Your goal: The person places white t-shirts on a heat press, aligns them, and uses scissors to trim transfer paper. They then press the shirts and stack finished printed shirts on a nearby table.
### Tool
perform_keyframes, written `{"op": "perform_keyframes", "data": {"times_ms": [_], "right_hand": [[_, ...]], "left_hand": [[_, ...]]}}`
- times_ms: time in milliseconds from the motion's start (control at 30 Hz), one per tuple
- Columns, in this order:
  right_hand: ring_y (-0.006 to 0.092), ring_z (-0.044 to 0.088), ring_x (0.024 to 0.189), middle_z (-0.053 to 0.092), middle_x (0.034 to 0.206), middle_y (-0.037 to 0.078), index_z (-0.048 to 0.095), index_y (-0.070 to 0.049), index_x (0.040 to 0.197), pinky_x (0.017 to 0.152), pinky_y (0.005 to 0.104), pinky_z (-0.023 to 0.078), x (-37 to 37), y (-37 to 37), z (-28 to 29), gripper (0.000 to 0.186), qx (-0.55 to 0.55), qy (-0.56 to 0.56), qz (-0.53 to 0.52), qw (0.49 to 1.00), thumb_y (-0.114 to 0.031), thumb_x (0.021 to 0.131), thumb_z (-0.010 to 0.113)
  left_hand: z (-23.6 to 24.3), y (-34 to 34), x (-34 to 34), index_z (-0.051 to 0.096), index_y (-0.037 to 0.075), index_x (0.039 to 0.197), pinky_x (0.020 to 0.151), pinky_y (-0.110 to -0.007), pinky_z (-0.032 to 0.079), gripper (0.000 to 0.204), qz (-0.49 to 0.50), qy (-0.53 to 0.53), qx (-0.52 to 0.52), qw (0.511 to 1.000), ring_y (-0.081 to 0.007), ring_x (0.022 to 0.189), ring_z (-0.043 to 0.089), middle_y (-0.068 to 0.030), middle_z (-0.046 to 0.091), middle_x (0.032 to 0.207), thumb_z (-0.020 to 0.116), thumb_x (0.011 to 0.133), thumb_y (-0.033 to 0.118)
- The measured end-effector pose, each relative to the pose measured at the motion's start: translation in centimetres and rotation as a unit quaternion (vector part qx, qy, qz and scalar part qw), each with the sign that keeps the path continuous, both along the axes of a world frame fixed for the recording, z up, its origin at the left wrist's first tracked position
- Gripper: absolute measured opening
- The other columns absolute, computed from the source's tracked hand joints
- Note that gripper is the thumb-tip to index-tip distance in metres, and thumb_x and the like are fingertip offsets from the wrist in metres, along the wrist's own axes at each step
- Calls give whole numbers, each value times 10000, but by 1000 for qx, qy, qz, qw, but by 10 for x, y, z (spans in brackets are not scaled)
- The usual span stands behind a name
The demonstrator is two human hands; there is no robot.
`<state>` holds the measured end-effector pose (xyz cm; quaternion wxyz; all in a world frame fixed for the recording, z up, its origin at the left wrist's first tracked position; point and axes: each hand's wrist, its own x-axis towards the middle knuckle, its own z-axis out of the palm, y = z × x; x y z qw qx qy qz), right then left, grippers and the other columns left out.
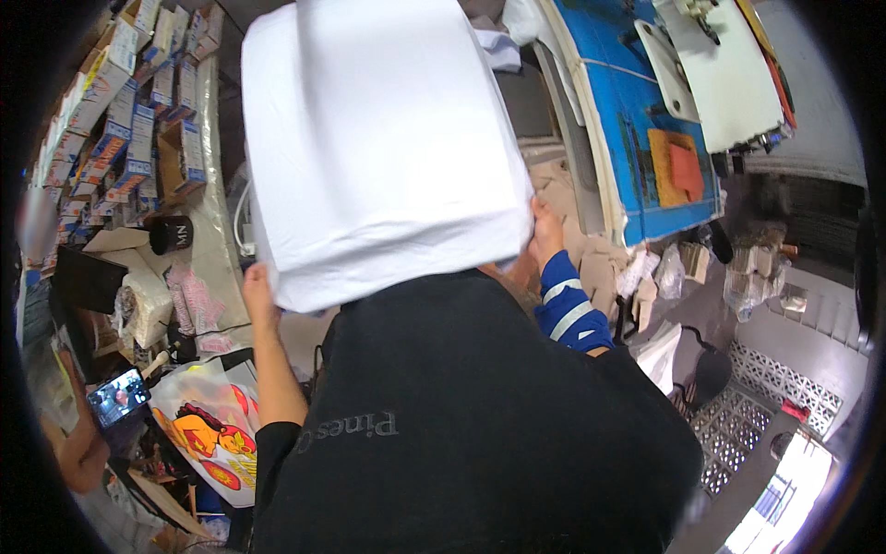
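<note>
A white cloth (383, 148), stretched into a rounded rectangle with soft folds, fills the upper middle; what lies under it is hidden. My left hand (261, 294) grips the cloth's lower left corner, fingers closed on its edge. At the lower right corner, my right hand (545, 231) holds the edge as well, its fingers partly hidden by the fabric. A black garment (489, 388) on me fills the view below the cloth, and a blue sleeve band with pale stripes (568, 309) covers my right forearm.
Small cardboard boxes (138, 138) crowd the left shelving. A blue printing board (637, 222) with an orange pad (664, 175) stands at right. At lower left another person's arm (74, 443) is near a phone (120, 397) and a colourful printed sheet (212, 434). A perforated block wall (738, 434) is lower right.
</note>
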<state>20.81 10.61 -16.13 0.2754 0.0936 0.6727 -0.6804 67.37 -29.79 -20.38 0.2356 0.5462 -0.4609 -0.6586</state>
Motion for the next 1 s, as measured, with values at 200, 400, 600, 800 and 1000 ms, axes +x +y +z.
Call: {"op": "perform_keyframes", "data": {"times_ms": [200, 400, 600, 800, 1000], "right_hand": [[288, 602, 1162, 624, 1284, 157, 505, 23, 1355, 1023, 407, 480, -30, -83, 28, 624, -115, -321, 183, 922, -504, 1020, 503], [324, 470, 1396, 481, 1515, 204, 357, 58, 1518, 1158, 409, 384, -135, -211, 84, 976, -237, -220, 207, 923, -744, 963, 414], [309, 633, 1196, 640, 1330, 188, 537, 60, 1388, 1087, 397, 461, -250, -312, 44, 623, -264, 2, 115, 958, -448, 1027, 505], [281, 682, 1074, 689, 1237, 152, 618, 22, 1311, 1010, 384, 521, -300, -269, -12, 481, -174, 29, 38, 984, -347, 1012, 546], [285, 670, 1095, 682, 1239, 161, 601, 33, 1328, 1011, 390, 520, -270, -296, 35, 472, -141, -70, 97, 983, -320, 1033, 496]], "left_hand": [[-64, -15, -65, 519, -10, 1423, 977, -437, 510, 784, -49, 74, 293, 952, -292, 1137, 629, -192, 635, 1295, 470, 986, 639], [91, -136, -186, 417, -48, 1489, 1108, -457, 430, 1075, -130, 261, 322, 901, -343, 1312, 542, -214, 532, 1456, 403, 885, 842], [12, -329, -218, 508, -52, 1408, 1101, -432, 454, 795, 55, 259, 0, 964, -308, 1248, 594, -185, 609, 1376, 614, 952, 591], [39, -380, -220, 542, -52, 1383, 1117, -525, 447, 495, 20, 333, 143, 932, -360, 1284, 585, -207, 607, 1388, 631, 976, 217], [4, -369, -220, 571, -33, 1358, 1083, -467, 474, 442, 115, 178, -21, 977, -331, 1222, 622, -184, 613, 1382, 616, 968, 171]]}}
